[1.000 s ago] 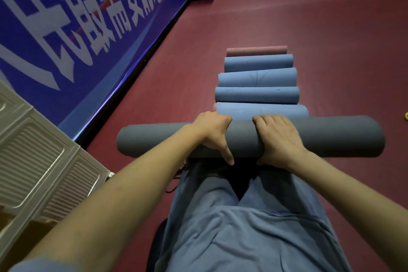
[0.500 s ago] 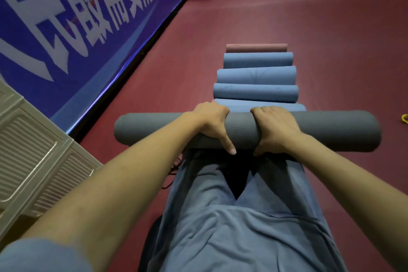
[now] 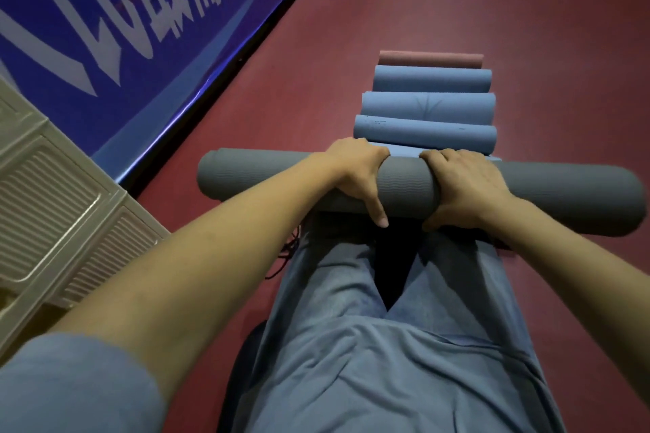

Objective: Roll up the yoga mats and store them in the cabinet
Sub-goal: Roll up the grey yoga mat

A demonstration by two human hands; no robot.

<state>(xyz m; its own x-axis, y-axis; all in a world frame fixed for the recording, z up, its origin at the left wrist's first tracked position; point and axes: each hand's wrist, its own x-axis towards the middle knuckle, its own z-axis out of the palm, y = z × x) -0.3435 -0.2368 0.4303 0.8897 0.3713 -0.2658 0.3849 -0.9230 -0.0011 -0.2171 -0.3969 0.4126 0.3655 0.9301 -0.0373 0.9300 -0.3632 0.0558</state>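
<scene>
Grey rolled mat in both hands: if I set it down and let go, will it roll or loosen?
The grey mat is a smooth round cylinder, so it probably rolls on the flat red floor. No strap is visible; it may loosen once the left hand and right hand release. Its ribbed surface likely grips well.

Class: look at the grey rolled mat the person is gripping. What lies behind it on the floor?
Behind the grey mat: rolled blue mats in a row, then a pink mat farthest. The nearest blue one is mostly covered by the grey mat.
</scene>
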